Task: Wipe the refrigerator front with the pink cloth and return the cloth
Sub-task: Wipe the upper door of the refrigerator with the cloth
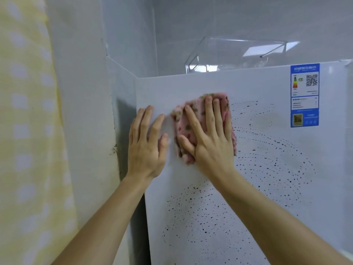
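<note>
Pink cloth first: it lies bunched flat against the upper left part of the refrigerator front, pinned there by your right hand. The fingers of that hand are straight and spread over the cloth, and the palm presses it to the door. Nothing curls round it, so only pressure holds it up. Your left hand rests flat on the bare door just beside the cloth, near the door's left edge, with its fingers also straight and holding nothing.

Judge the cloth as light, soft and nubby. It will fold and creep under your palm rather than slide as one piece. On a smooth upright panel it is likely to drop if you ease off. Keep your palm over its middle and your fingertips near its top edge. When you carry it back, gather it in a loose fist instead.

The door looks hard and glossy, probably slippery where damp. Arcs of dark specks run to the right of your hands and below them. Whether they are dirt or print cannot be told.

Farther out, a blue energy label sits at the upper right of the door. A clear plastic box stands on top of the refrigerator. A yellow checked curtain hangs at the far left.
</note>
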